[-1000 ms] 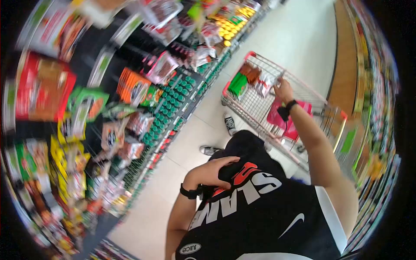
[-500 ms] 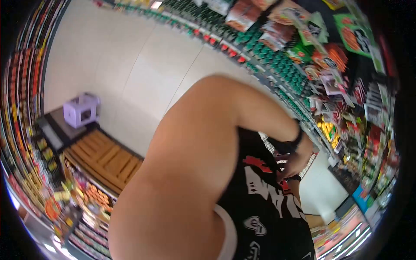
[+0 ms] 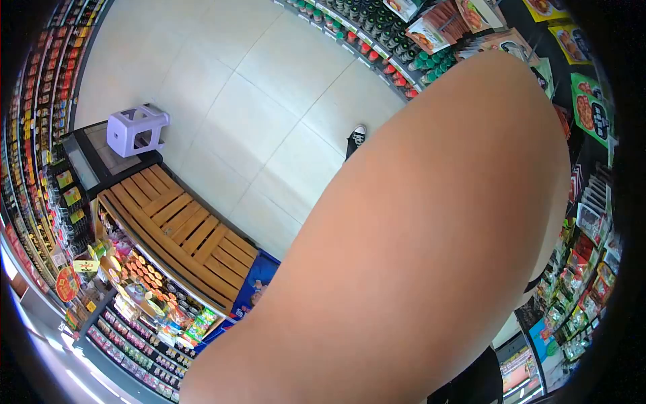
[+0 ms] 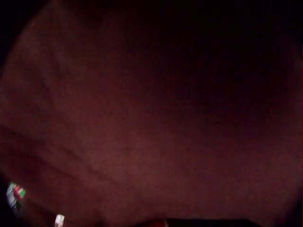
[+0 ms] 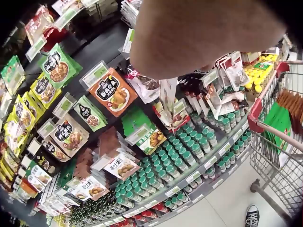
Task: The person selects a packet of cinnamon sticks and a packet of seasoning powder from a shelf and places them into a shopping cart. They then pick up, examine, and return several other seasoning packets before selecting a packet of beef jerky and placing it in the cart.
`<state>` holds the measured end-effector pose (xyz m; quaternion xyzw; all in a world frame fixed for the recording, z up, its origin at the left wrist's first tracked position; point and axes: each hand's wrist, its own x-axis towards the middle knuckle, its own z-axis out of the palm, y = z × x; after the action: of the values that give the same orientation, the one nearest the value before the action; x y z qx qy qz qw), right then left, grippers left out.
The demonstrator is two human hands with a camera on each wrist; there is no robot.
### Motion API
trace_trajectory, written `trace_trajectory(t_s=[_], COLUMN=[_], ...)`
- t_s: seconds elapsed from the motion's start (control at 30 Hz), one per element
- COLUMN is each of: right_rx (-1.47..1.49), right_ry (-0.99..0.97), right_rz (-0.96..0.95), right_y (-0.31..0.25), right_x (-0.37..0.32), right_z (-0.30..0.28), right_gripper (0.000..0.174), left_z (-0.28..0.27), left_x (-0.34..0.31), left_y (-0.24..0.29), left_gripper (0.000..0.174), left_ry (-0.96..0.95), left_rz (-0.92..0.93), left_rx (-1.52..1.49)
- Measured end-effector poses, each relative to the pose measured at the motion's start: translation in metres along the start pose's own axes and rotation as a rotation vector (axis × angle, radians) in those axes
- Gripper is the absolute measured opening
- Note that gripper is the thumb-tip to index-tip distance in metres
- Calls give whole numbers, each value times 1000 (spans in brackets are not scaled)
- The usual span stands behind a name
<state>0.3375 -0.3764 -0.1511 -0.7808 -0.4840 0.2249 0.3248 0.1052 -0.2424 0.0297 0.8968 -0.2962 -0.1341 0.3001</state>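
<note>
In the right wrist view, part of my right hand (image 5: 208, 38) shows blurred and close at the top, its fingers out of sight. Just under it, a thin packet (image 5: 168, 101) hangs edge-on at the shelf; I cannot tell whether the hand touches it. Orange (image 5: 113, 92), green (image 5: 59, 66) and beige food packets (image 5: 67, 132) hang around it. Below stand rows of green-capped jars (image 5: 161, 161). My bare arm (image 3: 404, 236) fills much of the head view, which shows neither hand. A dark, creased, skin-like surface (image 4: 118, 142) covers nearly all of the left wrist view.
A shopping cart (image 5: 258, 118) with green (image 5: 277, 123) and brown packets (image 5: 294, 106) stands right of the shelf. In the head view a purple plastic stool (image 3: 128, 131) and a slatted wooden platform (image 3: 178, 215) lie across the tiled aisle. One sneaker (image 3: 358, 135) shows on the floor.
The head view has swung from the cart and shelf toward the aisle with the stool. My arm has risen across the view, and both hands have left it.
</note>
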Motion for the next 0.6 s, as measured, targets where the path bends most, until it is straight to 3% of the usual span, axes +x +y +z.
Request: trace_trajectory(t_s=[0.37,0.6], right_rx=[57,94], right_ry=[11,5], right_rz=[-48,-122], right_y=[-43,-81], right_x=[-7,-9], right_z=[7,15], right_gripper=[46,46], left_z=[9,40], left_x=[8,-42], left_y=[1,1], left_gripper=[86,85], left_ry=[-58,15], left_rz=[23,-34], left_rx=[-10,-223])
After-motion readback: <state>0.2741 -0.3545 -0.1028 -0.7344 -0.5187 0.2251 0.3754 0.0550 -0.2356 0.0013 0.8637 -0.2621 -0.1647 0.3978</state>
